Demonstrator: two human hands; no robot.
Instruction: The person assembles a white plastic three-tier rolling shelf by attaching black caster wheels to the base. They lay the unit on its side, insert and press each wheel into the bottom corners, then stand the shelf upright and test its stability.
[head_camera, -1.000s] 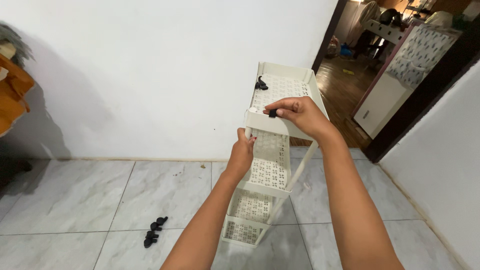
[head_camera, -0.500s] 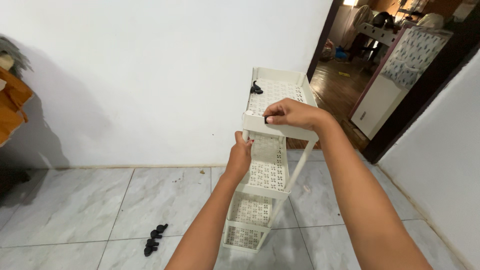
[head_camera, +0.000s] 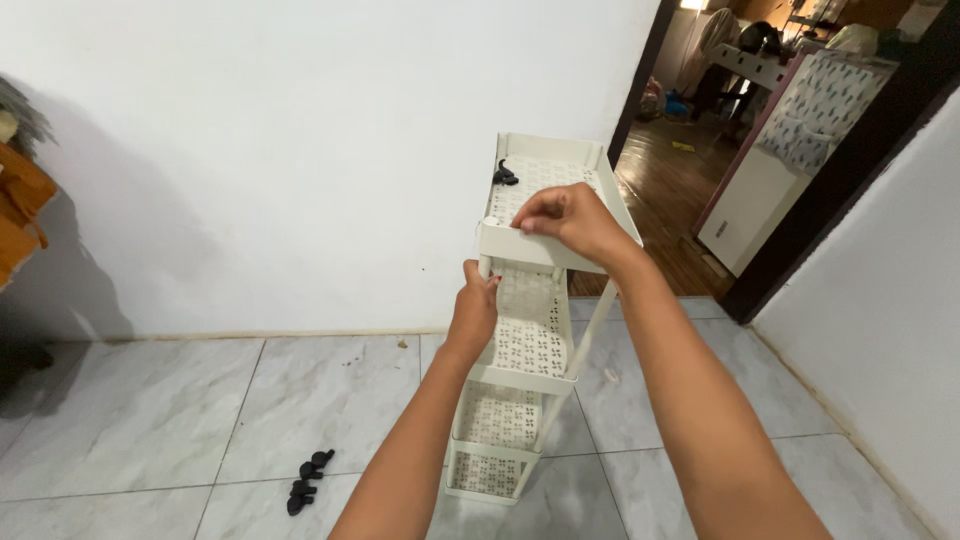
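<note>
The cream perforated shelf rack (head_camera: 530, 330) stands upright on the tiled floor (head_camera: 200, 400), long axis vertical, straight ahead. The right hand (head_camera: 565, 215) pinches its top tray's near rim; the left hand (head_camera: 475, 305), lower, grips the near-left post.

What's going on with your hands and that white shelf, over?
Left hand gripping the front-left post under the top tray. Right hand pinching at the top tray's front rim of the cream tiered rack. Black caster on the top tray; more casters on the floor.
</note>
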